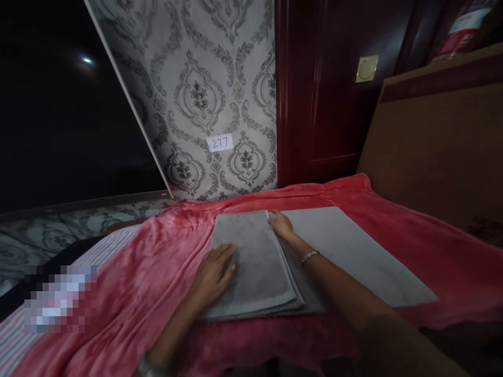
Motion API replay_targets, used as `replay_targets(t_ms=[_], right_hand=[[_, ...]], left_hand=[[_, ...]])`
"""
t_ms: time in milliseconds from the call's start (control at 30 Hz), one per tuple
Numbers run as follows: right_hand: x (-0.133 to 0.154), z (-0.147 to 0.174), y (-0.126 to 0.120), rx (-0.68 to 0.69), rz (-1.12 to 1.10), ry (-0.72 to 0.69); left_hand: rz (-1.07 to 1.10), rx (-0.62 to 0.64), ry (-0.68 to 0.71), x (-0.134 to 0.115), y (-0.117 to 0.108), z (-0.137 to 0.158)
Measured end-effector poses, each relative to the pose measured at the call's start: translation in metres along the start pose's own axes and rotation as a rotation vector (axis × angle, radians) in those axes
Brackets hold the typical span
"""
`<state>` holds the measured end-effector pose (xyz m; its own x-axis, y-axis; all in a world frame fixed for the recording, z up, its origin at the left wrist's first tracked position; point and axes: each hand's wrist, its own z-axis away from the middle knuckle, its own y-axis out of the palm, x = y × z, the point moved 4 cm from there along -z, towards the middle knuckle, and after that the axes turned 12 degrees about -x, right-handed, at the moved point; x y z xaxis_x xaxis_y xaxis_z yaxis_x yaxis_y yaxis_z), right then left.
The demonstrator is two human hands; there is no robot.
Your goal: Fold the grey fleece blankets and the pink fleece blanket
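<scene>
A grey cloth (251, 262) lies folded into a layered rectangle, and a flat grey part (353, 251) spreads out to its right. Whether both are one piece I cannot tell. My left hand (214, 272) rests on the left side of the folded layers, fingers stretched out and lying flat. At the far right corner of the fold, my right hand (281, 224) has its fingers curled on the cloth's edge. The right forearm, with a bracelet at the wrist, crosses over the flat part and hides some of it.
A pink-red plush blanket (157, 272) covers the surface underneath. Behind it stands a patterned wall with a paper marked 277 (220, 142). A large dark screen (70, 104) is at the left, and a big cardboard box (436, 152) at the right beside a dark red door (314, 94).
</scene>
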<state>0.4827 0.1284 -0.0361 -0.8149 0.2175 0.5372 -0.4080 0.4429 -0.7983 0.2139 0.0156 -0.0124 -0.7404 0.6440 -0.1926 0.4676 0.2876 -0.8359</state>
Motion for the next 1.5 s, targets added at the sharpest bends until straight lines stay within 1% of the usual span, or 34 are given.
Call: replay_targets(t_ms=[67, 133, 233, 300, 433, 567, 600, 667, 700, 733, 767, 833, 900, 1067, 1167, 1233, 1300, 1400, 1500], right_hand=[[0.006, -0.012, 0.004, -0.008, 0.0, 0.024], [0.011, -0.022, 0.01, -0.011, 0.003, 0.048], [0.01, -0.027, 0.022, -0.015, 0.019, 0.088], [0.006, -0.026, 0.03, -0.024, 0.034, 0.109], [0.001, -0.021, 0.034, -0.046, 0.06, 0.11], [0.01, -0.017, 0.025, -0.072, 0.082, 0.068], [0.013, -0.015, 0.022, -0.095, 0.091, 0.014], [0.022, -0.01, 0.021, -0.124, 0.117, -0.175], [0.025, -0.006, 0.024, -0.1, 0.131, -0.272], [0.026, -0.003, 0.029, -0.042, 0.145, -0.341], [0.024, 0.0, 0.035, 0.039, 0.156, -0.367], [0.019, 0.003, 0.046, 0.193, 0.167, -0.32], [0.016, 0.002, 0.049, 0.251, 0.181, -0.275], [0.018, 0.01, 0.036, 0.268, 0.224, -0.264], [0.016, 0.026, 0.027, 0.236, 0.212, -0.355], [0.014, 0.036, 0.025, 0.255, 0.208, -0.394], [0.014, 0.045, 0.024, 0.28, 0.215, -0.361], [0.014, 0.057, 0.016, 0.258, 0.214, -0.322], [-0.001, 0.078, -0.001, 0.238, 0.203, -0.325]], left_hand=[[-0.067, 0.058, 0.009, -0.003, 0.015, -0.024], [-0.092, 0.145, 0.062, -0.009, 0.037, -0.033], [-0.102, 0.206, 0.104, -0.017, 0.063, -0.025], [-0.104, 0.203, 0.106, -0.019, 0.071, -0.017], [-0.078, 0.19, 0.122, -0.017, 0.072, -0.013], [-0.061, 0.171, 0.116, -0.014, 0.073, -0.016], [-0.056, 0.17, 0.115, -0.014, 0.073, -0.016], [-0.049, 0.176, 0.113, -0.014, 0.074, -0.016], [-0.049, 0.181, 0.109, -0.015, 0.074, -0.016], [-0.051, 0.189, 0.103, -0.016, 0.074, -0.017], [-0.054, 0.198, 0.095, -0.016, 0.074, -0.017], [-0.059, 0.21, 0.084, -0.017, 0.072, -0.018], [-0.062, 0.21, 0.082, -0.018, 0.071, -0.018], [-0.075, 0.178, 0.093, -0.018, 0.072, -0.018], [-0.074, 0.151, 0.102, -0.017, 0.072, -0.017], [-0.067, 0.147, 0.106, -0.017, 0.071, -0.017], [-0.063, 0.156, 0.101, -0.018, 0.07, -0.018], [-0.081, 0.178, 0.09, -0.018, 0.067, -0.021], [-0.123, 0.179, 0.099, -0.018, 0.066, -0.024]])
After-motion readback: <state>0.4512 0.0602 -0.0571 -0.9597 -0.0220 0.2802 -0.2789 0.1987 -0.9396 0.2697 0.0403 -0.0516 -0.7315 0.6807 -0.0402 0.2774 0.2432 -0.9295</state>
